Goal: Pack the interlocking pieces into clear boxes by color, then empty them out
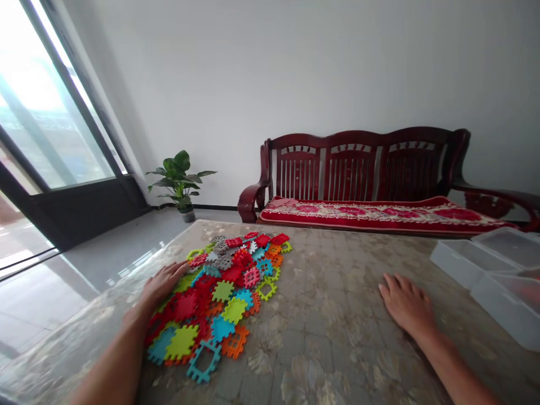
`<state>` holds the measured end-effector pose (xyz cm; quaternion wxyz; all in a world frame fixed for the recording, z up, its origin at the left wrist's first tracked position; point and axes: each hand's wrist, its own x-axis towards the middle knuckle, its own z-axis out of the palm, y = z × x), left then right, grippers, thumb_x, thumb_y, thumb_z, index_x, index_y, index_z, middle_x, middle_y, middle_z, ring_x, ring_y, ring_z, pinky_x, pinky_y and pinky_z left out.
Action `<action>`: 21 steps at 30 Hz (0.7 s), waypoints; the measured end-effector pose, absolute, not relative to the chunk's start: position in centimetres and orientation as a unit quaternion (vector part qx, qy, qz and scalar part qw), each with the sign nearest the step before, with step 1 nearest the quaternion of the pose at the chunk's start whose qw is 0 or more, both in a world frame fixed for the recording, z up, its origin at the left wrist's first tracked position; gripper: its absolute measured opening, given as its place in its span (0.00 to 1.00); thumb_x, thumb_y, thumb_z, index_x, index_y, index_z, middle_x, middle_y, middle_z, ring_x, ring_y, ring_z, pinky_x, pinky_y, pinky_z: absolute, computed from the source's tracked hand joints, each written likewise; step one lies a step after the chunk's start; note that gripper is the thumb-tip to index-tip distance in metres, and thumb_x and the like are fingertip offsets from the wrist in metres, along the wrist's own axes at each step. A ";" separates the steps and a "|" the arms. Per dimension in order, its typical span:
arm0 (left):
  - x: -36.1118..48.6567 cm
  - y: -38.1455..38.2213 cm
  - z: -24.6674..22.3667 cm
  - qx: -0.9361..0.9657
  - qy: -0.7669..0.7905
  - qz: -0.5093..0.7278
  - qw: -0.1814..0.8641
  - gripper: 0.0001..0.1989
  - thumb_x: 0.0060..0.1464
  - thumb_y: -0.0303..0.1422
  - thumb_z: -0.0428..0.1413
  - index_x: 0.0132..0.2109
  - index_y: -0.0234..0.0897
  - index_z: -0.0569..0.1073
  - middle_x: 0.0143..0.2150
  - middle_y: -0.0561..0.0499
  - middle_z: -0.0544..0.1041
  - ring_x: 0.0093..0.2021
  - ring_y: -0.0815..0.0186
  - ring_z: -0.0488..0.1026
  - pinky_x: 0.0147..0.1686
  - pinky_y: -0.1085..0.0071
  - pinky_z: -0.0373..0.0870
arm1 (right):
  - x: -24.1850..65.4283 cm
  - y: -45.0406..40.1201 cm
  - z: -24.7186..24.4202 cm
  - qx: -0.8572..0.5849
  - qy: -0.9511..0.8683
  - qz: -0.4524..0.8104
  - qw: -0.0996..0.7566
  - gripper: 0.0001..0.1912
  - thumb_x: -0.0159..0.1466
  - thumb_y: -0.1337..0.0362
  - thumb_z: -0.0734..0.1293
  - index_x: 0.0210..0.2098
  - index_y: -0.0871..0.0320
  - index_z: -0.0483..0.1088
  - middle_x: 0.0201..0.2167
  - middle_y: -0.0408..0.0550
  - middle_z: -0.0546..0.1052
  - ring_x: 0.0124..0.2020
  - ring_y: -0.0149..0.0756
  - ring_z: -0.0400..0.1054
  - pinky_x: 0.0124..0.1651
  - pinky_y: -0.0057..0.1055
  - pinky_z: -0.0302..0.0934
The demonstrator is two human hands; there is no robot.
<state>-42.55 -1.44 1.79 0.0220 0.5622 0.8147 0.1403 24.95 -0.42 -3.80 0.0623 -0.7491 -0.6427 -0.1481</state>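
Note:
A spread of plastic interlocking tiles (234,310) in red, green, blue, orange and grey lies on the left half of the table (320,315). Some tiles are solid squares with toothed edges, others are window-like frames. My left hand (165,281) rests flat along the left edge of the pile, its fingertips touching or very close to the tiles. Over on the right, my right hand (407,304) lies palm down on the tabletop with fingers spread, holding nothing, well apart from the tiles.
Clear plastic boxes (453,261) stand at the table's right edge, with something reddish in one. Behind the table is a dark red wooden bench (348,169) with a floral red cushion (371,212). A potted plant (179,180) and a glass door (54,112) are at the left.

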 end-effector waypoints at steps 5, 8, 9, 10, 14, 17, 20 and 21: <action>-40.2 -0.7 2.1 0.548 0.816 0.180 0.032 0.24 0.60 0.47 0.44 0.55 0.45 0.75 0.56 0.53 0.77 0.58 0.55 0.70 0.57 0.63 0.65 | 25.1 -0.4 -3.9 -0.745 -0.644 -0.153 0.075 0.25 0.68 0.55 0.50 0.58 0.55 0.66 0.59 0.57 0.68 0.58 0.50 0.61 0.57 0.50 0.55; -37.7 -0.5 2.3 0.544 0.820 0.176 0.032 0.26 0.61 0.51 0.42 0.58 0.50 0.72 0.58 0.54 0.75 0.59 0.55 0.70 0.58 0.61 0.64 | 25.1 -0.4 -3.9 -0.744 -0.645 -0.155 0.077 0.25 0.68 0.55 0.51 0.58 0.55 0.66 0.59 0.57 0.68 0.57 0.51 0.62 0.56 0.50 0.55; -36.9 -0.5 2.3 0.543 0.821 0.173 0.030 0.27 0.60 0.52 0.41 0.60 0.51 0.70 0.59 0.53 0.74 0.60 0.54 0.69 0.58 0.59 0.63 | 25.1 -0.4 -3.8 -0.744 -0.646 -0.154 0.077 0.25 0.68 0.55 0.51 0.57 0.55 0.67 0.59 0.57 0.68 0.57 0.50 0.62 0.56 0.49 0.56; -36.1 -0.6 2.3 0.541 0.823 0.170 0.029 0.28 0.60 0.53 0.40 0.61 0.51 0.69 0.60 0.51 0.73 0.60 0.53 0.68 0.59 0.57 0.62 | 25.1 -0.4 -3.8 -0.744 -0.646 -0.152 0.076 0.25 0.68 0.55 0.51 0.57 0.55 0.67 0.59 0.57 0.68 0.57 0.50 0.62 0.56 0.49 0.56; -33.4 -0.8 2.3 0.526 0.834 0.163 0.027 0.30 0.60 0.55 0.38 0.63 0.52 0.65 0.62 0.47 0.71 0.62 0.50 0.65 0.59 0.50 0.60 | 24.9 -0.4 -3.6 -0.748 -0.643 -0.148 0.069 0.25 0.68 0.55 0.51 0.58 0.55 0.66 0.59 0.57 0.68 0.57 0.51 0.63 0.56 0.50 0.55; -31.5 -0.9 2.4 0.496 0.852 0.166 0.030 0.30 0.60 0.54 0.38 0.63 0.49 0.65 0.63 0.45 0.68 0.64 0.48 0.63 0.59 0.45 0.57 | 24.9 -0.4 -3.5 -0.747 -0.645 -0.147 0.067 0.24 0.68 0.55 0.52 0.58 0.55 0.66 0.59 0.58 0.68 0.58 0.51 0.62 0.56 0.49 0.54; -29.4 -1.0 2.5 0.457 0.871 0.177 0.026 0.29 0.60 0.52 0.39 0.63 0.49 0.66 0.64 0.45 0.67 0.65 0.47 0.60 0.59 0.42 0.54 | 24.7 -0.5 -3.4 -0.749 -0.644 -0.142 0.063 0.24 0.68 0.55 0.53 0.58 0.55 0.66 0.59 0.58 0.68 0.58 0.50 0.62 0.57 0.48 0.54; -28.7 -1.0 2.5 0.442 0.878 0.182 0.024 0.29 0.60 0.52 0.40 0.62 0.49 0.66 0.65 0.45 0.67 0.65 0.47 0.60 0.59 0.41 0.54 | 24.7 -0.5 -3.3 -0.750 -0.644 -0.141 0.063 0.24 0.68 0.55 0.53 0.58 0.55 0.66 0.59 0.58 0.68 0.58 0.51 0.62 0.57 0.48 0.54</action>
